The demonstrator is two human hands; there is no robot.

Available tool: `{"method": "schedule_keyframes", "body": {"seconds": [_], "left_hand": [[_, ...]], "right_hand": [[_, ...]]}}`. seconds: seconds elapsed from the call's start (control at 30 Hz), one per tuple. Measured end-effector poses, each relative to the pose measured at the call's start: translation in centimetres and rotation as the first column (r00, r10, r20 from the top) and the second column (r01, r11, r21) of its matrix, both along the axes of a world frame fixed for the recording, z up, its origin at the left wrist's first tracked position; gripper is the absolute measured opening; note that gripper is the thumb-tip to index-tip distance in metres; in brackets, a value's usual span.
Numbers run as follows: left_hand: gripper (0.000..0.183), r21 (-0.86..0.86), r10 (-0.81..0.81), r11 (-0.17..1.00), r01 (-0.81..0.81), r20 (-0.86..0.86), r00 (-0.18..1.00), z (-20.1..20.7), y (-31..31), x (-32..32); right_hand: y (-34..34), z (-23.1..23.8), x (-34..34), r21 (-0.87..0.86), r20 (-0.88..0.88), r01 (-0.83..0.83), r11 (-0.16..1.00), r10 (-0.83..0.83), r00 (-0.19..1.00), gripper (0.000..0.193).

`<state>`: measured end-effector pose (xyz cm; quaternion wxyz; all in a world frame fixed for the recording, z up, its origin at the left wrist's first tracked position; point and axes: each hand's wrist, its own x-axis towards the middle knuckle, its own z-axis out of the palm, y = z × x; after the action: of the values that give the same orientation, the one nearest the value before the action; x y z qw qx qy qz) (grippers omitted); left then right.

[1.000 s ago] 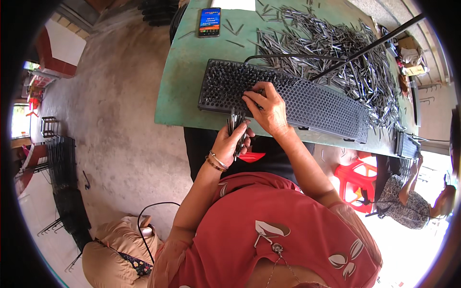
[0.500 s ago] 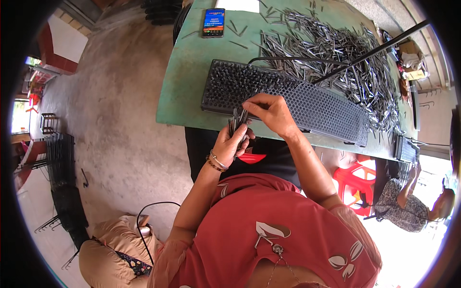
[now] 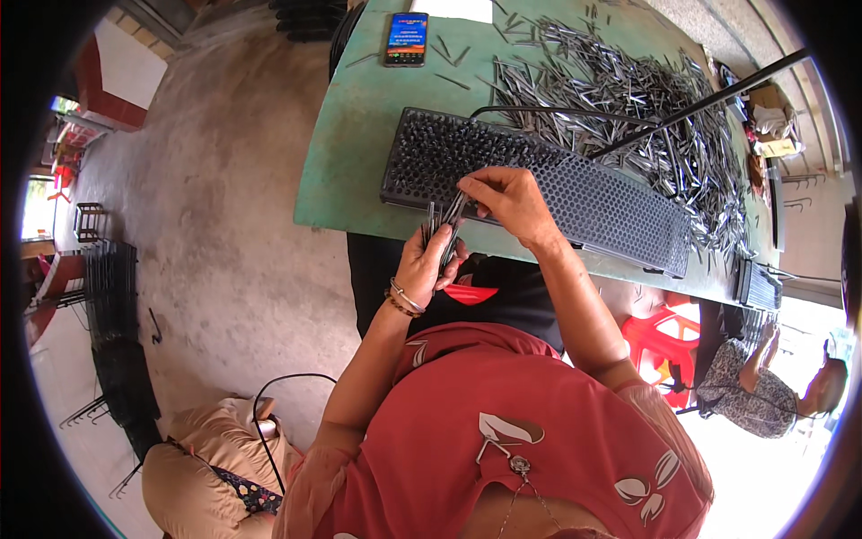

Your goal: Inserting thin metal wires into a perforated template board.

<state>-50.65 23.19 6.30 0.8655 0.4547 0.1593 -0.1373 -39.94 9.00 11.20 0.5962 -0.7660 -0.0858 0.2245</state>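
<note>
My left hand (image 3: 429,262) is closed round a bundle of thin dark metal rods (image 3: 432,218), which stick up past the fingers just in front of the table edge. My right hand (image 3: 516,208) pinches the upper end of one or more rods at the bundle; the fingertips partly hide how many. Both hands are at the near side of a long black tray (image 3: 620,208) full of round holes. Its left part is crowded with upright rods (image 3: 440,148), while the holes farther right show no rods.
A large heap of loose metal rods (image 3: 628,99) covers the far right of the green table (image 3: 346,171). A black bar (image 3: 709,101) slants above it. A phone (image 3: 407,40) lies at the back left. Red stools (image 3: 660,341) and another person (image 3: 750,386) are at the right.
My right hand has shifted slightly up, its fingertips still at the rod ends. The rods in my left hand sit a little differently, and the whole view has moved slightly.
</note>
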Motion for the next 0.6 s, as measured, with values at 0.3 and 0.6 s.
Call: {"method": "schedule_keyframes", "body": {"seconds": [0.3, 0.6], "left_hand": [[0.026, 0.015, 0.008, 1.000, -0.008, -0.018, 1.000, -0.3, 0.3, -0.7], [0.032, 0.001, 0.027, 1.000, -0.027, -0.119, 0.993, -0.8, 0.3, -0.8]], "right_hand": [[1.2, 0.3, 0.4, 0.160, 0.205, 0.172, 0.972, -0.204, 0.957, 0.018], [3.1, -1.6, 0.8, 0.014, 0.614, 0.085, 0.996, -0.076, 0.786, 0.013]]}}
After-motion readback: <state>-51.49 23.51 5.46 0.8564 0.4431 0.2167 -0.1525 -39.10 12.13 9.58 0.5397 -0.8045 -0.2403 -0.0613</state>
